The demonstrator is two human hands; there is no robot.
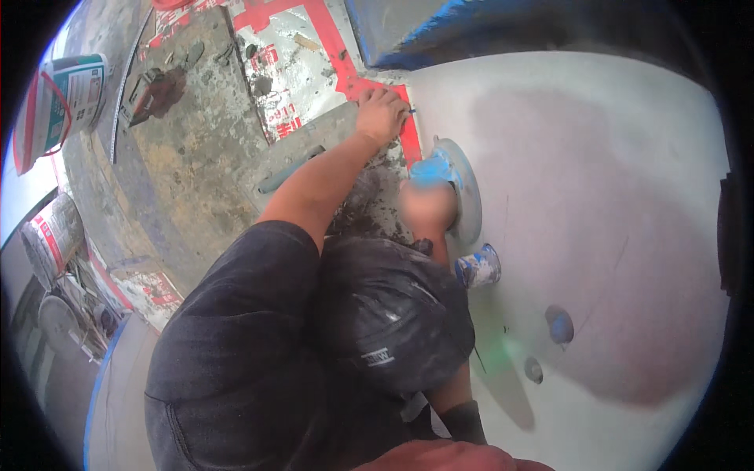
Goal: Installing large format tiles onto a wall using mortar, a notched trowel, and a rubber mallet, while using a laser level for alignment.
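Note:
My left hand (381, 116) leans at the far end of a grey board (318, 132), its fingers bent over the edge beside red tape; a small blue tip shows by the fingertips. A grey-blue handle (290, 169) lies along the board under my left forearm. My right hand (428, 208), blurred and partly hidden, is closed at the back of a round grey disc tool (469, 192) with a blue part. The disc is against the pale surface on the right. Below it, a short cylinder (479, 267) smeared blue and white stands out from that surface. My dark-clothed knee covers part of my right arm.
Pale surface (510, 141) at right has a large darker patch and two small holes (559, 323). A white-and-green bucket (75, 102) and a smaller stained bucket (53, 235) stand at left. Dirty boards with debris (165, 86) cover the floor. A dark blue-edged block (471, 27) stands far off.

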